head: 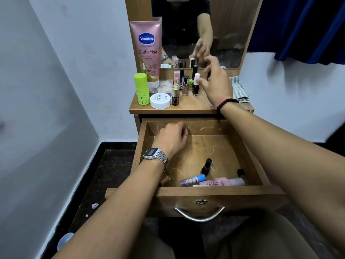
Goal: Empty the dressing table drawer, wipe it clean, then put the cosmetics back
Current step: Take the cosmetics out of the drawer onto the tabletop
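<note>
Drawer [201, 193] half emptied.
Right hand [214, 81] touches a white-capped bottle [196, 85] on the tabletop [192, 106], fingers spread wide; left hand [172, 138] is curled in the drawer, holding nothing visible.

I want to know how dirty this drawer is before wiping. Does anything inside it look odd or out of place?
Yes. Pale squiggly lines run across the drawer floor and its back wall, like scribbles or residue. At the front, a black-capped bottle leans, and a blue-capped tube and pink bottle lie flat.
</note>
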Tool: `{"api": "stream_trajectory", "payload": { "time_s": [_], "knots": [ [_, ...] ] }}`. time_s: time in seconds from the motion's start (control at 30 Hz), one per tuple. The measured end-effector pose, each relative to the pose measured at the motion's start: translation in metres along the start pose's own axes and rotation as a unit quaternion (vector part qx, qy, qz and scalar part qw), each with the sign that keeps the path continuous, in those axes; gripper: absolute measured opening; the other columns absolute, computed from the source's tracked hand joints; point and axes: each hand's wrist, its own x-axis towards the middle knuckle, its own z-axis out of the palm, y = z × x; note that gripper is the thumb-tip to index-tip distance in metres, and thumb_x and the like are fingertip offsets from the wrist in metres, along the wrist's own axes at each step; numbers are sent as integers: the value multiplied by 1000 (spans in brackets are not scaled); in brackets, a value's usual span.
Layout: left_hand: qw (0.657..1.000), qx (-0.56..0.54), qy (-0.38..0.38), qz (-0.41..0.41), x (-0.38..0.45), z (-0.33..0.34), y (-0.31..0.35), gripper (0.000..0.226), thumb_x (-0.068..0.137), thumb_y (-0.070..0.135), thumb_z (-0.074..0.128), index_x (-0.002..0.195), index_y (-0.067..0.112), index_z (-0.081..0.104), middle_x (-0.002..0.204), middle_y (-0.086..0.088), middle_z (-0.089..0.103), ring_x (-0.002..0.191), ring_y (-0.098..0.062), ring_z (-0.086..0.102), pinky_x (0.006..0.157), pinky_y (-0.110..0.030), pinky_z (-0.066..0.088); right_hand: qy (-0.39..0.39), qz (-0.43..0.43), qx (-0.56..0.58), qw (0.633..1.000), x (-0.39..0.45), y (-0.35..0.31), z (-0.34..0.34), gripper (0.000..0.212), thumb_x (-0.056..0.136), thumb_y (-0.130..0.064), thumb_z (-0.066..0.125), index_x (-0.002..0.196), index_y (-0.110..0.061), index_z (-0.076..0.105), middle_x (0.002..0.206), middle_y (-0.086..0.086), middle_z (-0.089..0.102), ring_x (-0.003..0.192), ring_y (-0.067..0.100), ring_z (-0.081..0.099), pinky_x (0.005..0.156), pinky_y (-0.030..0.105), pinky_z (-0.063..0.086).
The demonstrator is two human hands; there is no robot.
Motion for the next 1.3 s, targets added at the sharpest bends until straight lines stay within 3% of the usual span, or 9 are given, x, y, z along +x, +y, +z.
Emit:
{"api": "stream_trajectory", "payload": {
  "time_s": [0.07, 0.13, 0.2, 0.3, 0.4, 0.8, 1.0, 1.2, 1.3],
  "knots": [
    [1000, 6, -2, -1, 0, 0, 0, 13, 88, 27, 48, 96, 21, 58, 97, -6, 68, 90, -33, 65, 80, -45, 54, 45, -31, 26, 998, -18, -10, -19, 36, 89, -26, 63, 122, -25, 47, 92, -8, 57, 75, 4, 52, 65, 20, 45],
    [1000, 12, -4, -4, -1, -1, -1, 12, 89, 26, 49, 96, 22, 58, 97, -5, 69, 90, -32, 65, 80, -45, 54, -6, -56, 56, 997, -40, -17, -36, 21, 93, -21, 58, 114, -21, 55, 90, -9, 59, 69, -4, 49, 63, 13, 44],
    [1000, 18, -7, -2, -3, -1, 0, 12, 89, 25, 51, 97, 21, 58, 97, -4, 69, 90, -30, 66, 80, -44, 55, -175, -68, 69, 980, -66, -14, -52, 18, 94, -18, 57, 111, -20, 60, 94, -9, 61, 75, -7, 51, 65, 4, 41],
    [1000, 26, -12, -3, -5, -4, 1, 9, 89, 23, 53, 96, 23, 59, 97, -4, 70, 90, -28, 66, 79, -44, 55, -477, -68, 37, 876, -107, -4, -70, 27, 93, -21, 57, 119, -30, 58, 111, -14, 61, 94, -2, 57, 79, 7, 42],
    [1000, 13, -15, -11, -5, -5, 2, 8, 88, 22, 54, 90, 27, 60, 92, 0, 70, 86, -24, 67, 79, -42, 56, -549, -51, 12, 834, -138, 6, -73, 36, 87, -19, 64, 118, -37, 59, 113, -15, 64, 95, -1, 60, 91, 22, 48],
    [996, 56, -61, 15, -7, -3, 4, 7, 90, 21, 57, 94, 26, 61, 97, 2, 70, 91, -20, 65, 81, -40, 54, -488, -83, -26, 868, -160, 13, -57, 17, 83, -8, 67, 95, -20, 66, 94, -5, 68, 88, 10, 61, 83, 27, 51],
    [994, 90, -56, 36, -9, -3, 8, 8, 87, 26, 53, 94, 29, 57, 99, 2, 68, 92, -26, 64, 76, -42, 54, -301, 17, 89, 949, -141, 12, -69, 19, 82, -16, 72, 95, -24, 61, 92, -6, 69, 79, 2, 60, 77, 22, 48],
    [995, 70, -54, 38, -6, -3, 7, 6, 87, 26, 53, 88, 31, 56, 95, 6, 68, 88, -23, 65, 74, -41, 55, -142, 106, 164, 971, -83, -1, -70, 26, 90, -19, 63, 112, -20, 48, 100, 3, 67, 82, 14, 65, 65, 23, 53],
    [996, 61, -57, 40, -6, -3, 8, 6, 87, 26, 53, 88, 31, 56, 96, 7, 68, 88, -22, 65, 75, -41, 55, -108, 94, 143, 979, -52, 0, -60, 29, 92, -12, 59, 116, -19, 45, 105, -1, 61, 74, 7, 60, 55, 11, 47]
  ]
}}
